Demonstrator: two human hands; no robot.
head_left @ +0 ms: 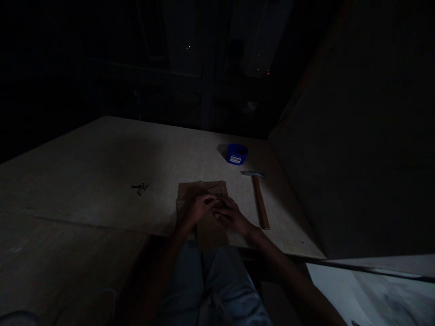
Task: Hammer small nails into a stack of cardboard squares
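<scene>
A brown board (204, 190) lies on the pale table (102, 154) right in front of me. Both my hands rest on it, fingertips meeting near its middle. My left hand (200, 207) has its fingers curled together in a pinch. My right hand (231, 215) is also curled, fingers pressed toward the left. What they pinch is too small and dark to make out. A hammer with a wooden handle (260, 201) lies to the right of the board, head pointing away from me.
A small blue round tub (236, 154) stands behind the hammer. A few dark nails or screws (140, 187) lie loose on the table to the left. A tall panel (356, 149) walls off the right side. My knees are below the table edge.
</scene>
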